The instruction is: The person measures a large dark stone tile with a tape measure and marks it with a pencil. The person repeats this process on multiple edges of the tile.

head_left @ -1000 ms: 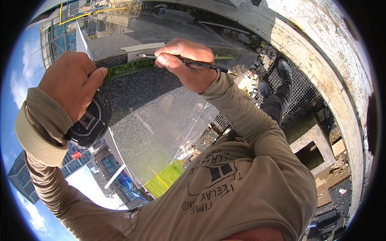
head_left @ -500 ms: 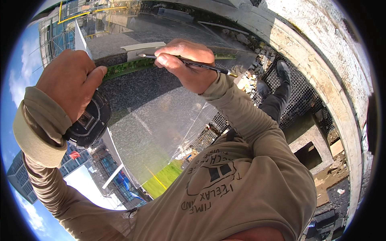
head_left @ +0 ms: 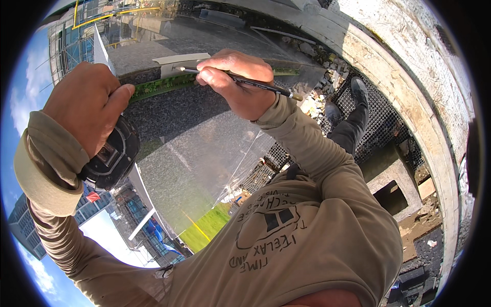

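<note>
My left hand (head_left: 84, 107) is closed round a black tape measure (head_left: 113, 156), its thumb pressing the green blade (head_left: 163, 86) against a stone edge. That blade runs right along the dark grey speckled stone slab (head_left: 199, 110) and passes behind my right hand (head_left: 238, 82). Pinched in my right fingers is a dark pencil (head_left: 255, 83), its pale tip pointing left over a beige strip of masking tape (head_left: 169, 69) stuck on the stone's edge. Whether the tip touches the strip, I cannot tell.
Black perforated matting (head_left: 383, 120) lies below on the right, near broken stone rubble (head_left: 327, 87) and my dark shoe (head_left: 359, 89). A pale concrete ledge (head_left: 409, 92) curves along the right. A hollow concrete block (head_left: 396, 189) sits beneath it. Scaffolding (head_left: 64, 46) stands at the far left.
My left hand and the tape measure case have shifted very slightly left. The pencil's tip has moved a touch upward while my right hand stays almost in place.
</note>
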### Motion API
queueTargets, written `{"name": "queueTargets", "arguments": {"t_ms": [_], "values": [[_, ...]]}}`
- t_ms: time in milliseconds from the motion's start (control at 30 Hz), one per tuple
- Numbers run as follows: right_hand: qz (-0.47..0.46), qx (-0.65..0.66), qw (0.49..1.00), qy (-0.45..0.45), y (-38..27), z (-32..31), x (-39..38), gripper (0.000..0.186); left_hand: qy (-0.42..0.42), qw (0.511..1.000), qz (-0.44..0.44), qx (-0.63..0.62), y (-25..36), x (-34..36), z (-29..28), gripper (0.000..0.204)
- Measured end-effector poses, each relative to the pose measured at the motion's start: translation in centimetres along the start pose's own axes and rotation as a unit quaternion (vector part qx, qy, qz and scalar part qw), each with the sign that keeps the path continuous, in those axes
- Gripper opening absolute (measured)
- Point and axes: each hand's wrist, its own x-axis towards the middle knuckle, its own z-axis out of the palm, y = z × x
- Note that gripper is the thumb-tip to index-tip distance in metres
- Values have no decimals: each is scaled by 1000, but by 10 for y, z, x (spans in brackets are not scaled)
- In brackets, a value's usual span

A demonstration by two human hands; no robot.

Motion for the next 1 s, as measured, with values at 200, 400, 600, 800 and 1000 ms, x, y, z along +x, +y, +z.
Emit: {"name": "queueTargets", "arguments": {"t_ms": [200,400,600,800,1000], "values": [[38,19,999,11,1,2,0,14,-10,996,-81,-45,3,-1,-2,27],[-14,-8,1000,2,2,0,3,12,-8,995,-84,-46,7,1,-6,27],[11,4,1000,-8,0,-2,3,13,6,994,-88,-59,6,-1,-3,28],[27,15,999,-16,0,-4,3,15,9,993,-98,-59,8,1,-4,30],[65,65,995,36,1,-32,11,18,-9,994,-94,-46,7,6,0,33]]}}
